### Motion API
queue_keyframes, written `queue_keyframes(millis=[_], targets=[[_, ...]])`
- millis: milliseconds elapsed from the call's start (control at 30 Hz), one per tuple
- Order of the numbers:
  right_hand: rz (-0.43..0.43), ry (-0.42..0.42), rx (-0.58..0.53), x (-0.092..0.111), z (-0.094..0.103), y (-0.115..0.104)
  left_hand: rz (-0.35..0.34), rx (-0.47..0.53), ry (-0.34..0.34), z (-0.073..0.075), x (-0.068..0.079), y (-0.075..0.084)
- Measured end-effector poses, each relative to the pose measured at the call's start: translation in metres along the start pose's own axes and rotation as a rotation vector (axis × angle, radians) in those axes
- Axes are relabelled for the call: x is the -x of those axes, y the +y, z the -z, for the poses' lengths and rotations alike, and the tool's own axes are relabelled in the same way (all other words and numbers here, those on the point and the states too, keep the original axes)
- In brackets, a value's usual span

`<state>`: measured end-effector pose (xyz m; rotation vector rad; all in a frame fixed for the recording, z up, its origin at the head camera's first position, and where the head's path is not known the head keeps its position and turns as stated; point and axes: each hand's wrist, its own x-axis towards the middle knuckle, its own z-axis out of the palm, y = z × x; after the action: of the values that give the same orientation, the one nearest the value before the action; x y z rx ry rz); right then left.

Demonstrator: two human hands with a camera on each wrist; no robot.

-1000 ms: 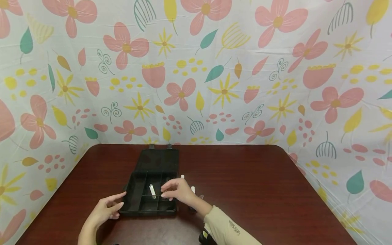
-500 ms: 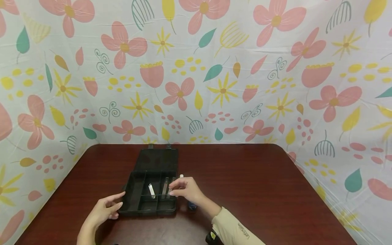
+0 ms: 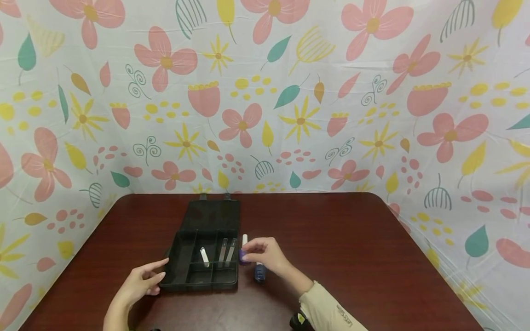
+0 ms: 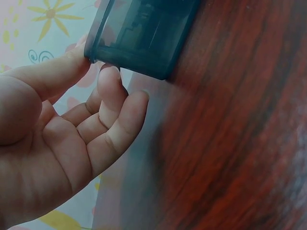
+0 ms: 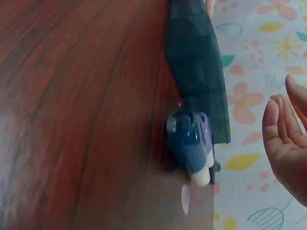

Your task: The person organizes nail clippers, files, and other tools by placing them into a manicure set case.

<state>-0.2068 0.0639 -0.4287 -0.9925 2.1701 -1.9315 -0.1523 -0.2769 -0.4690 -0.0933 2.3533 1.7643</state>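
Left hand (image 3: 138, 286): fingers loosely bent, fingertips touching the black box (image 3: 198, 288) near its near left corner. Right hand (image 3: 266, 253): thumb and fingers parted, holding nothing; wrist view shows it apart from the bottles. Box lies lid-open, left of mid-table (image 3: 352, 257). Purple bottle (image 3: 242, 256) just beside its right edge; blue bottle (image 3: 259, 272) nearer table's near edge.

The dark reddish-brown, wood-grained counter (image 3: 352, 248) carries an open black divided box (image 3: 198, 287) left of its middle and, near the box's right wall, a purple bottle (image 3: 242, 256) and a blue bottle (image 3: 259, 273).
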Motion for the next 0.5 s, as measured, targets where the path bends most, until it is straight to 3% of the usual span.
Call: queue_keyframes(millis=[100, 333, 500], targets=[[-0.01, 0.004, 0.02, 0.003, 0.005, 0.0, 0.0, 0.0, 0.001, 0.0, 0.0, 0.0], [-0.121, 0.02, 0.077, 0.012, 0.018, -0.001, -0.008, 0.001, 0.007, 0.0, 0.0, 0.0], [-0.109, 0.008, 0.052, 0.016, 0.025, 0.003, -0.003, -0.004, 0.012, -0.001, 0.0, 0.0]])
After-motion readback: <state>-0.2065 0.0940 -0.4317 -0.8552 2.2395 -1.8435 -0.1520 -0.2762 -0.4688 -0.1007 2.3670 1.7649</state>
